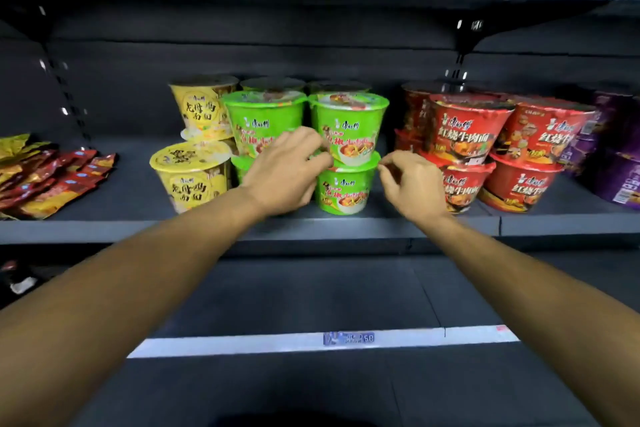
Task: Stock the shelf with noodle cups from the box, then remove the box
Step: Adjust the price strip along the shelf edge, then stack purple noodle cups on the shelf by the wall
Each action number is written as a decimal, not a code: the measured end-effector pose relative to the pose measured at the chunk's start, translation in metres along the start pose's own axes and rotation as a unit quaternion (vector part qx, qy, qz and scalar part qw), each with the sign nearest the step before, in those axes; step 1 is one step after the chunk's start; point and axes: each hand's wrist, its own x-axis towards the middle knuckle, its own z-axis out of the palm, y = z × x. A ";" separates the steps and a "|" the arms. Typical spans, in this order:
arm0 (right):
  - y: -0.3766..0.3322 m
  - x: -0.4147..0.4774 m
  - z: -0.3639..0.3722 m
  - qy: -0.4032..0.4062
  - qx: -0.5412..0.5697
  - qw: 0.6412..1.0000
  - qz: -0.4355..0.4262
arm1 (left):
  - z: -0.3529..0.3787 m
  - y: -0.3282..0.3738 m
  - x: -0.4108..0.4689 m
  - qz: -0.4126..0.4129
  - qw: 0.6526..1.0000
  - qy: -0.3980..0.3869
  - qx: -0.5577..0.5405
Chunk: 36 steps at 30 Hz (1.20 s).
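An upright green cup stack (349,135) stands on the shelf (346,224) between two loosely curled hands. The left hand (287,172) meets its lower lid rim and the right hand (414,185) sits just beside it. Whether either hand grips is unclear.

two long bare forearms, bare wrists, bare left grip (282,172), bare right grip (412,185), knuckles showing

Green noodle cups (349,126) stacked 2 high, upright.
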 end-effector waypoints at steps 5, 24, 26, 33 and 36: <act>-0.027 -0.067 0.040 -0.064 0.049 0.997 0.002 | 0.039 0.037 -0.062 -0.002 0.997 -0.036 -0.062; -0.094 -0.487 0.232 -0.496 0.126 0.811 0.282 | 0.189 0.216 -0.483 -0.262 0.829 -0.434 -0.236; -0.104 -0.526 0.251 -0.528 0.124 0.781 0.310 | 0.200 0.233 -0.523 -0.304 0.781 -0.485 -0.249; -0.140 -0.626 0.299 -0.634 0.168 0.601 0.456 | 0.239 0.289 -0.644 -0.440 0.594 -0.626 -0.249; -0.148 -0.672 0.328 -0.638 0.186 0.553 0.503 | 0.268 0.308 -0.692 -0.473 0.550 -0.634 -0.269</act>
